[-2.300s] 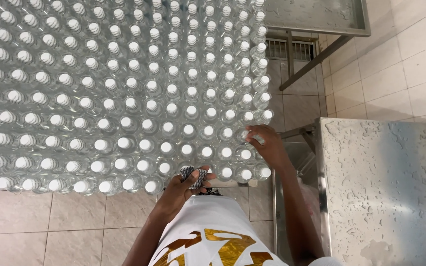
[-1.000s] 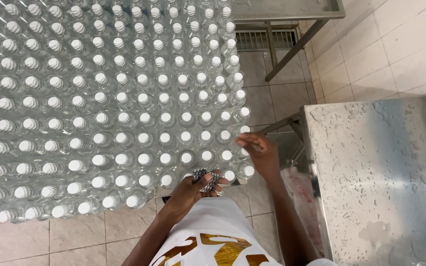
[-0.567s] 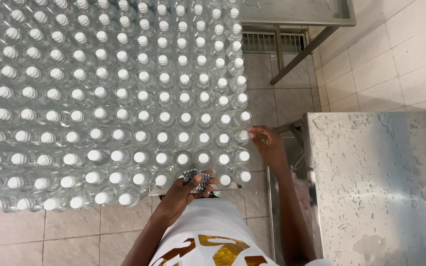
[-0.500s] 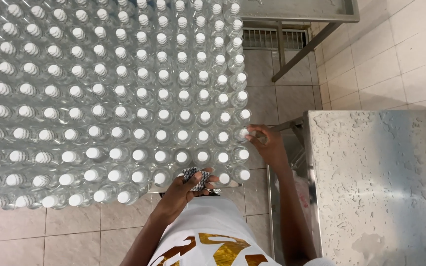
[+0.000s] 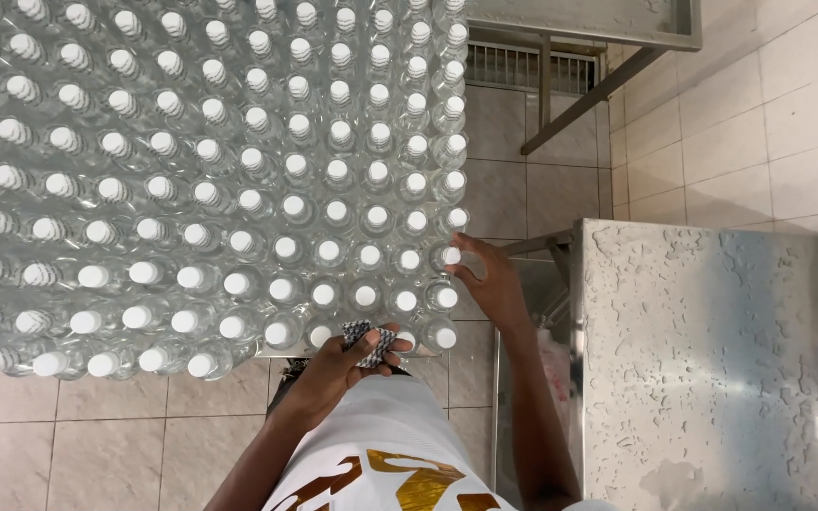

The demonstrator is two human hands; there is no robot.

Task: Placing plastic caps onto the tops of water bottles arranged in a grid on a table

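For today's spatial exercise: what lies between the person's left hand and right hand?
In the head view, capped clear bottles at the near right corner of the batch stand between the left hand, holding a patterned cloth, and the right hand.

Clear white-capped bottles [image 5: 239,203] stand in rows, unlabelled.

A wet steel counter [image 5: 712,360] stands at the right. Behind it rise pale wall tiles [image 5: 769,114]. A floor vent grille [image 5: 513,66] sits beneath a metal frame [image 5: 589,95].
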